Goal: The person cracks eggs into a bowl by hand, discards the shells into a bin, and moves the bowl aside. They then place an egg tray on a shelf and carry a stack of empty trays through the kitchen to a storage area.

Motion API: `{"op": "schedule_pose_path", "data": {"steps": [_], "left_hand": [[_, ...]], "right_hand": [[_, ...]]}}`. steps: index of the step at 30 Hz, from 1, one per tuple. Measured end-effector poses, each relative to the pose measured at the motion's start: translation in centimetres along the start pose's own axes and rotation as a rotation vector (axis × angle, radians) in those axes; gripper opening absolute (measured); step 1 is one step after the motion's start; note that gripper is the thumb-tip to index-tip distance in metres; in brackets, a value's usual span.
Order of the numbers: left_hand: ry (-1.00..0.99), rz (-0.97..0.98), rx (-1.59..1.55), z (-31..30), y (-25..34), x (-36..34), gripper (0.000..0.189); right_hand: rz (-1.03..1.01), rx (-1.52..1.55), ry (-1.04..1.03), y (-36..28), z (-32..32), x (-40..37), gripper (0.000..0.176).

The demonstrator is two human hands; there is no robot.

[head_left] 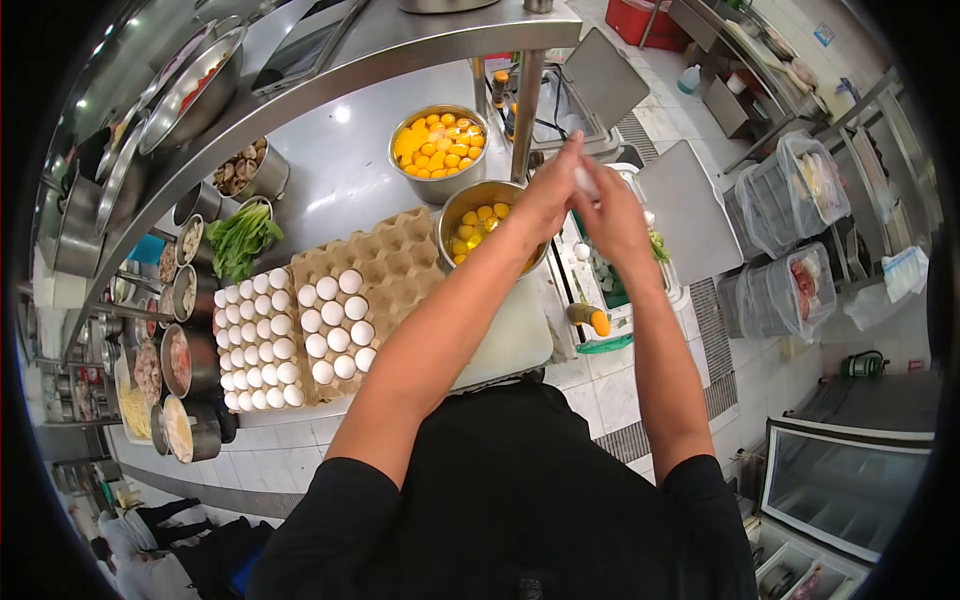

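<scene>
My L hand point(548, 198) and R hand point(612, 218) met just right of the near bowl point(446, 226), up by its rim; both were closed around a white egg point(587, 182), approx. at the fingertips, tho blur meant I couldn't tell if it was whole or cracked; the near bowl held yolks point(468, 232) in clear liquid, and just beyond it on the steel counter point(330, 140) stood a 2nd bowl point(437, 187), w/ many more yolks near its top; to the L, white eggs point(338, 335) sat in rows in a cardboard tray point(398, 262), its R part w/ bare cups; another block of eggs point(258, 345) lay just L of that; leafy greens point(243, 240) were beyond them, nr. the metal pots point(203, 360) of ingredients along the L end; a pale cutting board point(512, 338) was at the counter's near edge, in front of the near bowl; below my R forearm, an open bin point(622, 308) held white bits, prob. shells.
</scene>
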State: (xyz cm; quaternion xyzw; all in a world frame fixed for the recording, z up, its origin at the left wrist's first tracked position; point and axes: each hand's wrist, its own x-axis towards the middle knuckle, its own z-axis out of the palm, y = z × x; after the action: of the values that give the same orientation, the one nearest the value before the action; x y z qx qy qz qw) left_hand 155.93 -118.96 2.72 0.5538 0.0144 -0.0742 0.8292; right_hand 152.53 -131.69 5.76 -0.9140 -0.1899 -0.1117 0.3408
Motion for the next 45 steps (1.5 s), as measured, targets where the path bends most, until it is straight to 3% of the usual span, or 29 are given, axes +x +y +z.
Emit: {"op": "schedule_pose_path", "data": {"steps": [1, 2, 4, 6, 9, 11, 14, 16, 17, 19, 21, 23, 24, 26, 30, 31, 32, 33, 34, 35, 37, 39, 42, 43, 45], "left_hand": [[-0.042, -0.023, -0.102, -0.5, -0.6, 0.0, 0.063], [-0.041, -0.023, -0.099, -1.0, -0.6, -0.5, 0.063], [0.154, 0.109, 0.081, -2.4, -0.2, -2.3, 0.057], [0.144, 0.089, 0.171, -4.2, 1.8, -4.5, 0.053], [0.179, 0.050, 0.291, -7.3, 2.4, -5.3, 0.047], [0.216, 0.042, 0.329, -8.6, 2.6, -5.2, 0.045], [0.200, 0.184, 0.550, -9.6, 3.2, -5.2, 0.043], [0.048, 0.276, 0.651, -9.9, 4.0, -5.3, 0.042], [0.052, 0.275, 0.649, -10.3, 4.1, -5.1, 0.042], [-0.188, 0.196, 0.505, -11.2, 4.2, -4.8, 0.043], [-0.193, 0.222, 0.579, -12.4, 4.1, -5.0, 0.041], [-0.105, 0.011, 0.776, -12.8, 4.6, -6.0, 0.045], [-0.105, 0.010, 0.777, -12.8, 4.3, -6.3, 0.045], [-0.046, 0.438, 1.281, -12.5, 3.9, -7.0, 0.044], [0.008, 0.595, 1.049, -9.3, 4.6, -8.4, 0.043], [0.035, 0.559, 1.001, -9.6, 5.5, -9.4, 0.043], [0.060, 0.527, 0.952, -10.3, 6.1, -10.2, 0.042], [0.164, 0.463, 0.881, -12.8, 6.6, -11.0, 0.041], [0.261, 0.403, 0.805, -16.1, 6.9, -12.3, 0.040], [0.501, 0.336, 0.885, -18.9, 7.4, -14.2, 0.038], [0.887, 0.248, 1.182, -28.1, 6.7, -18.5, 0.033], [0.881, -0.194, 1.447, -30.7, 7.6, -23.5, 0.034], [0.861, -0.282, 1.399, -28.3, 7.3, -26.4, 0.037], [0.871, -0.283, 1.394, -28.5, 6.8, -26.5, 0.037], [0.986, -0.293, 1.442, -29.1, 5.6, -26.2, 0.037]], "right_hand": [[-0.033, 0.022, 0.023, 0.4, 0.9, -0.1, 0.047], [0.080, 0.171, 0.021, 0.3, 1.8, 0.2, 0.044], [0.181, 0.326, 0.018, 0.9, 4.2, 1.6, 0.042], [0.408, 1.045, 0.457, 2.5, 7.4, 3.9, 0.039], [0.566, 1.201, 0.608, 0.3, 10.0, 6.3, 0.037], [0.621, 1.234, 0.128, -0.8, 10.8, 7.1, 0.039], [0.566, 1.251, 0.187, -0.9, 9.7, 6.0, 0.040], [0.555, 1.382, 0.060, -1.6, 8.3, 4.2, 0.036], [0.555, 1.381, 0.055, -2.0, 8.0, 3.4, 0.036], [0.536, 1.351, -0.251, -2.7, 7.5, 2.0, 0.032], [0.513, 1.287, -0.319, -2.5, 7.5, 1.7, 0.035], [0.403, 0.851, -0.393, -2.4, 7.7, 1.7, 0.042], [0.319, 0.727, -0.387, -1.8, 8.2, 1.8, 0.050], [0.292, 0.706, -0.340, -2.8, 7.7, 1.5, 0.048], [0.283, 0.753, -0.127, -1.7, 6.7, 1.9, 0.038], [0.317, 0.797, -0.093, 0.2, 6.6, 2.3, 0.036], [0.246, 0.582, -0.031, 2.6, 6.3, 2.7, 0.040], [0.321, 0.143, -0.028, 1.0, 3.7, 2.5, 0.048], [0.041, 0.026, 0.237, 3.7, 4.3, 2.1, 0.056], [0.028, -0.015, 0.290, 3.5, 3.4, 1.9, 0.054], [-0.010, 0.179, 0.237, -0.1, 2.9, 0.8, 0.045], [0.331, 0.375, -0.253, -7.2, 3.5, -0.2, 0.035], [-0.288, 0.389, -0.422, -12.0, 12.9, -2.0, 0.032], [-0.261, 0.300, -0.583, -14.7, 14.6, -2.1, 0.035], [-0.514, 0.184, -0.559, -16.6, 20.4, -2.2, 0.041]]}}
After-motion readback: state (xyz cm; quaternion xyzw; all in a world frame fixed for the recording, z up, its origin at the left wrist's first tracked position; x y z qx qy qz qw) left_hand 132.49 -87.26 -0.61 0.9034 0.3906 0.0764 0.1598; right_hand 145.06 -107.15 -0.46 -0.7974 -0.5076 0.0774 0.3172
